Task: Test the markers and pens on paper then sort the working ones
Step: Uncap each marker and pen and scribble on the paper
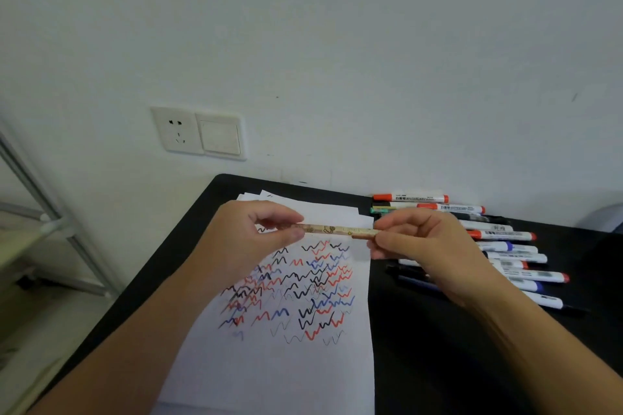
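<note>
White paper (269, 364) bearing red, blue and black zigzag strokes on a black table (421, 364); beige pen (337, 230) with small printed motifs; white markers (505, 246) capped red or blue.

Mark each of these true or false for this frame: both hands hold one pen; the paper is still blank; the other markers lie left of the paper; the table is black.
1. Both hands hold one pen. True: the left hand and right hand pinch the ends of a tan patterned pen, held level above the paper.
2. The paper is blank. False: it carries red, blue and black squiggles.
3. The other markers lie left of the paper. False: they lie to its right.
4. The table is black. True.
</note>
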